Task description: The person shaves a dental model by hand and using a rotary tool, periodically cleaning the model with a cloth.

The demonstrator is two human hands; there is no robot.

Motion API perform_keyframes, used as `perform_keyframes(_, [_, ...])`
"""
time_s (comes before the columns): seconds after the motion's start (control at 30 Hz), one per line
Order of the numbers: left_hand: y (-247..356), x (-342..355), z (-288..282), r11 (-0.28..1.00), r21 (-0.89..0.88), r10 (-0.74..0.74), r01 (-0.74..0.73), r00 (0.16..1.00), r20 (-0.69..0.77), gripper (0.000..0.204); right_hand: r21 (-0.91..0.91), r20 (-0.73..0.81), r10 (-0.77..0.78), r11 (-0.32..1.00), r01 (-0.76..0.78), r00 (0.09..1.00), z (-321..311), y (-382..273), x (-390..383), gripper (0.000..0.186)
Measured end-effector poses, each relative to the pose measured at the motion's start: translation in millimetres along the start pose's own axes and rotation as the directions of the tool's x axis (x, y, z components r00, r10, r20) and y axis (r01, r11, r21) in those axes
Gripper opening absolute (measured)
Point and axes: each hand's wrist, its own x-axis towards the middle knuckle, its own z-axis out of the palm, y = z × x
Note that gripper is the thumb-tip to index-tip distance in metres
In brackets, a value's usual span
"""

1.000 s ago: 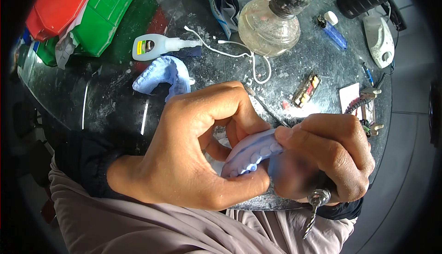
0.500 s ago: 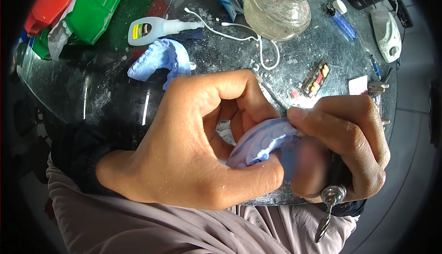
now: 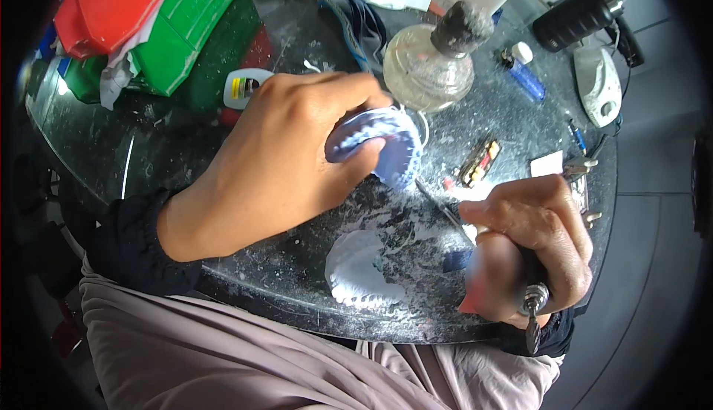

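Note:
My left hand [image 3: 290, 150] holds a blue dental cast [image 3: 401, 150] above the table, thumb inside the arch and fingers behind it. Small tooth-like bumps line its rim. My right hand [image 3: 538, 239], lower and to the right, is closed round a dark-handled tool with a twisted metal end [image 3: 533, 321] that sticks out below the fist. A thin metal rod [image 3: 443, 211] runs from near the cast to the right thumb; whether it belongs to that tool I cannot tell. Between the hands and nearer me, a pale horseshoe-shaped cast [image 3: 353, 261] lies on the table.
White dust covers the dark table [image 3: 297, 284]. Farther off stand a glass spirit burner [image 3: 427, 72], a small bottle [image 3: 241, 89] partly behind my left hand, and green [image 3: 189, 31] and red bins [image 3: 111, 9]. A piece with artificial teeth [image 3: 481, 163] and a blue lighter [image 3: 526, 83] lie right.
My left hand has moved away from my right with a cast, exposing the pale cast below. The blue cast near the bottle no longer shows; my left hand covers that area. The view has shifted.

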Motion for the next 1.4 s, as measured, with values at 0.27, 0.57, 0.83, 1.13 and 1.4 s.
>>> perform_keyframes(0.27, [24.9,3.9,-1.8,0.784,0.034,0.609,-0.620,0.758,-0.232,0.025,0.177,0.099,-0.005,0.984,-0.013,0.995,-19.7,-10.5,7.5,0.008])
perform_keyframes(0.57, [34.1,-12.7,6.4,0.743,-0.294,0.536,-0.602,0.797,-0.278,0.033,0.185,0.179,-0.193,0.970,0.160,0.965,-23.1,-7.4,11.8,0.015])
perform_keyframes(0.83, [33.8,-16.8,2.1,0.755,-0.232,0.548,-0.613,0.784,-0.290,0.028,0.147,0.173,-0.183,0.976,0.158,0.968,-13.8,-2.4,5.0,0.015])
perform_keyframes(1.13, [36.4,-12.2,-1.7,0.698,-0.385,0.544,-0.604,0.797,-0.264,0.022,0.137,0.101,-0.127,0.984,0.113,0.987,-15.5,-0.3,6.4,0.017])
perform_keyframes(1.4, [41.1,-22.3,0.1,0.614,-0.738,0.212,-0.281,0.959,-0.188,0.022,0.100,0.075,-0.143,0.986,0.136,0.987,-14.6,-0.7,-1.4,0.038])
